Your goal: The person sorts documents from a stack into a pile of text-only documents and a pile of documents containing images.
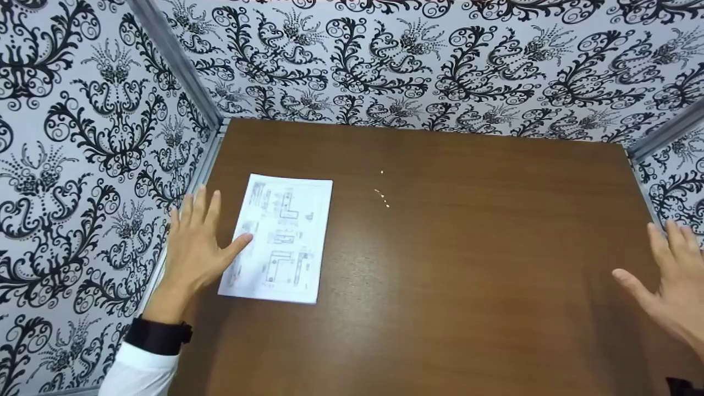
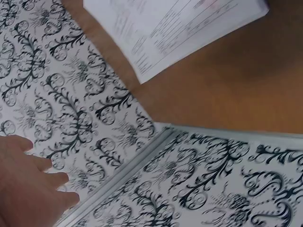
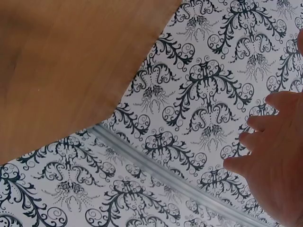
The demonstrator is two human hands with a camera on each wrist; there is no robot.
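A stack of white paper [image 1: 297, 247] printed with technical drawings lies on the left part of the brown wooden table [image 1: 467, 264]. My left hand [image 1: 195, 247] is held out beside it, fingers straight and spread, the thumb overlapping the sheet's left edge in the head view; whether it touches the paper I cannot tell. At the far right, my right hand [image 1: 671, 280] is also spread and holds nothing; the frame edge cuts part of it off. Both wrist views show fingers of the left hand [image 2: 33, 184] and right hand [image 3: 274, 151] extended.
Patterned black-and-white panels [image 1: 385, 66] stand along the back and both sides of the table. Grey metal posts [image 1: 181, 60] join them at the corners. Small bright specks [image 1: 383, 197] show on the tabletop near the middle.
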